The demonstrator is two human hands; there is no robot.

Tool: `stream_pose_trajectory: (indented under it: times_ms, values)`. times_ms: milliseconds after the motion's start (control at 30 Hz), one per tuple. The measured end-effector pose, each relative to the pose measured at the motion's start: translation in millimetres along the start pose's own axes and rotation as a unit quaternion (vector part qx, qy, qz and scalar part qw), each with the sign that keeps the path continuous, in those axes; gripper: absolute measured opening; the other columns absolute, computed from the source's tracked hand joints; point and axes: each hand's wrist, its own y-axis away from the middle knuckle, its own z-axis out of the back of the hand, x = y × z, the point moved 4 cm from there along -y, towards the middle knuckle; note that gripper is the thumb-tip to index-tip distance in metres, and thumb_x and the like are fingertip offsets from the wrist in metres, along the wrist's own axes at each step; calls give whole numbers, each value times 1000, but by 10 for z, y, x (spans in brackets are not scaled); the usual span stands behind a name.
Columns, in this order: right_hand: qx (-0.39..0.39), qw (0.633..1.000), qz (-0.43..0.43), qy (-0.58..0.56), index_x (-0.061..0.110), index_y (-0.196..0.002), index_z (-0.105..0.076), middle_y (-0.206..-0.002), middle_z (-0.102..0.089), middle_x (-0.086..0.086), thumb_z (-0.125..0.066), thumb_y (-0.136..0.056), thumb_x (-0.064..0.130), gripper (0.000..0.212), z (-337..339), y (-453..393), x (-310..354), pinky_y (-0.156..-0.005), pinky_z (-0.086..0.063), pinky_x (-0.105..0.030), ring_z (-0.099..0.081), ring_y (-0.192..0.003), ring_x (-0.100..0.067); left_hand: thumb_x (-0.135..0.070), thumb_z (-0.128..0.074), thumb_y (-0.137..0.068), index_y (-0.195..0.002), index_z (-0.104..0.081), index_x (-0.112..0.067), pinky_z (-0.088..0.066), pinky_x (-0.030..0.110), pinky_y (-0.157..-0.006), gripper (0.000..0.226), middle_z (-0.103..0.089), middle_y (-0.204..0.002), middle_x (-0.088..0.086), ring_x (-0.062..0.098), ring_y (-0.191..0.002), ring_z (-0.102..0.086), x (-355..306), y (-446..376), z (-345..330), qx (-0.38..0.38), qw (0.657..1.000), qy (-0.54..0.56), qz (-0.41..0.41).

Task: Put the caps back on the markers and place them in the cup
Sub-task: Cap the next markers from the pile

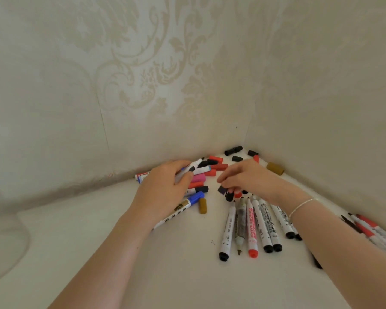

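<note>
Left hand [163,188] fingers curled round white marker [188,168]; right hand [247,177] fingers pinching black cap [229,195] over counter [165,264].

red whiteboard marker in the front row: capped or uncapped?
Uncapped. The red whiteboard marker lies flat on the table, its far end a bare red tip with no cap on it.
</note>
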Motion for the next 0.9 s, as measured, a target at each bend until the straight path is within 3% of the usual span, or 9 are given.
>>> stream_pose_trajectory:
  times_ms: [67,200,267,367,467,567,700,800,900]
  values:
    - [17,998,15,59,19,-95,-68,-90,-67,-2,-68,-84,11,14,-101,-1,1,-66,-50,-21,-60,-72,-9,-27,-47,-98,-122,-62,-32,-55,39,-81,28,-66,-97,-8,10,-89,-61,-2,-2,-11,-1,999,40,20]
    - [29,986,55,154,23,-98,-64,-98,-64,5,-72,-81,17,20,-165,-47,44,-64,-41,-14,-57,-80,-4,-21,-46,-100,-123,-60,-21,-49,12,-57,27,-62,-88,-8,-3,-66,-61,-18,-125,-23,7,982,167,83]
    - [50,981,59,181,24,-98,-65,-98,-65,8,-72,-81,17,19,-131,-61,64,-62,-41,-11,-58,-81,-3,-20,-48,-99,-121,-62,-19,-45,13,-52,26,-64,-84,-6,-1,-58,-56,-21,-236,27,6,975,198,101]
    - [51,989,45,130,19,-98,-67,-93,-68,5,-69,-84,17,14,55,-74,89,-59,-47,-12,-59,-62,-1,-22,-51,-97,-119,-64,-22,-46,21,-55,25,-69,-81,-6,1,-57,-55,-68,-423,143,22,978,189,83]
    - [-28,997,21,66,12,-94,-69,-71,-65,4,-66,-86,10,9,390,-184,21,-48,-42,-12,-52,-45,1,-24,-53,-97,-120,-59,-29,-43,17,-53,25,-72,-82,-7,1,-56,-56,-174,-598,245,60,981,174,54]
    - [-121,990,-22,66,10,-95,-69,-85,-67,-6,-59,-86,2,15,703,-403,-199,-57,-45,-19,-59,-65,-11,-28,-54,-96,-120,-55,-37,-42,17,-58,26,-73,-83,-11,-1,-60,-57,-254,-743,289,111,988,105,16]
    - [-144,976,-60,153,9,-118,-64,-121,-62,-9,-49,-86,-6,38,845,-740,-450,-89,-42,-24,-56,-114,-23,-28,-54,-97,-128,-55,-33,-42,17,-57,31,-72,-83,-14,-1,-60,-59,-259,-911,257,142,987,74,-2]
    - [-124,974,-51,182,9,-132,-54,-132,-56,-10,-44,-88,-7,48,784,-940,-489,-100,-42,-28,-52,-121,-24,-30,-54,-96,-131,-54,-30,-42,18,-58,35,-72,-83,-14,-1,-62,-61,-233,-1018,229,145,987,69,-9]
    - [-101,970,-33,218,10,-134,-52,-132,-56,-8,-49,-91,0,44,673,-1112,-496,-97,-40,-24,-53,-120,-22,-29,-53,-97,-129,-54,-31,-41,17,-58,33,-72,-84,-13,-2,-62,-61,-210,-1083,198,154,986,60,-18]
